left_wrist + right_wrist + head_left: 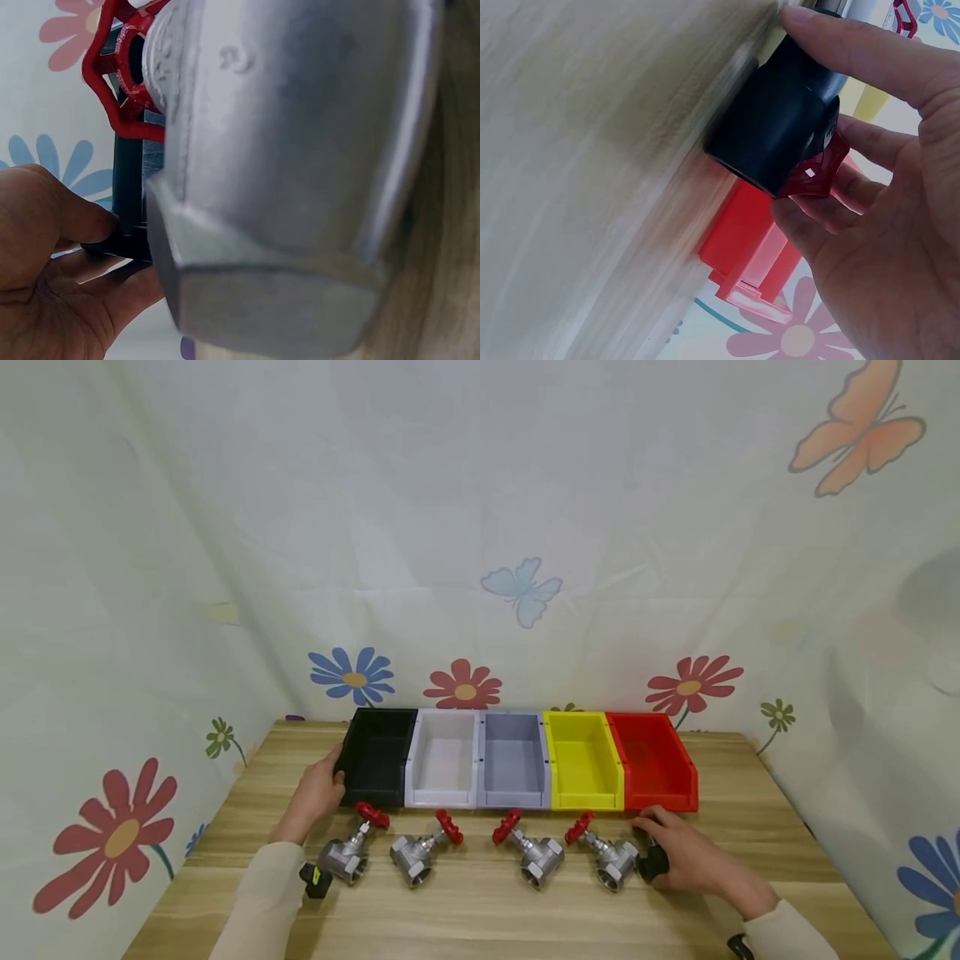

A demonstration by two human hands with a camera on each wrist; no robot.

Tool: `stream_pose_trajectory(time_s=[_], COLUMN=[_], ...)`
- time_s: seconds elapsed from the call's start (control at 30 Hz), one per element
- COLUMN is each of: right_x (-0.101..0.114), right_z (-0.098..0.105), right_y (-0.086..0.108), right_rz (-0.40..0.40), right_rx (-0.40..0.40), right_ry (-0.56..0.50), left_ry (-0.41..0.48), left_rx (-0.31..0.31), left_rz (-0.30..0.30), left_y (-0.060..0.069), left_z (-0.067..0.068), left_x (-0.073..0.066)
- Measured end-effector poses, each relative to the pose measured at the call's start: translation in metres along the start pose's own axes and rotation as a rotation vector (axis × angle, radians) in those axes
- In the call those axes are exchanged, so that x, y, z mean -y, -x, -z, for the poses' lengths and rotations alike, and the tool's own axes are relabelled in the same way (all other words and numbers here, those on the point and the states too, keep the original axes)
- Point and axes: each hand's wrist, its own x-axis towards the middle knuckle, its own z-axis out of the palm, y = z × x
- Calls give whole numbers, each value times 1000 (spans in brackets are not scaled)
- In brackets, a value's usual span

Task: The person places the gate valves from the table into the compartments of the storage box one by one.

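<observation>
Five bins point(513, 760) line lower centre; left hand point(313, 792) pinches the black bin point(375, 762), right hand point(688, 853) grips a black valve point(772, 127).

Five bins point(513, 798) stand side by side on the far part of the table point(487, 918), with the backdrop point(420, 527) behind them. The left hand point(315, 792) grips the left side of the leftmost bin point(375, 795). On the bins' near side lie a left pair of valves point(411, 860) and a right pair of valves point(542, 860), a wider gap between pairs. Each handwheel point(450, 827) sits on its valve's far side, leaning inward toward that gap. Just beside the right pair, the right hand point(678, 856) holds a fifth valve point(656, 862), near side of the rightmost bin point(662, 802).
</observation>
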Motion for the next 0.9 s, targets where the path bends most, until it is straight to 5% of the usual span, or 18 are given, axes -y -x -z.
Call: stream_pose_trajectory(time_s=[0.7, 0.9], right_x=[-2, 6], right_z=[0, 12], right_y=[7, 10], right_rz=[54, 7], right_rx=[-53, -44], right_ry=[70, 36], left_ry=[14, 30], left_rx=[0, -4], left_rz=[-3, 0], left_y=[-2, -2], left_z=[-1, 0], left_x=[2, 3])
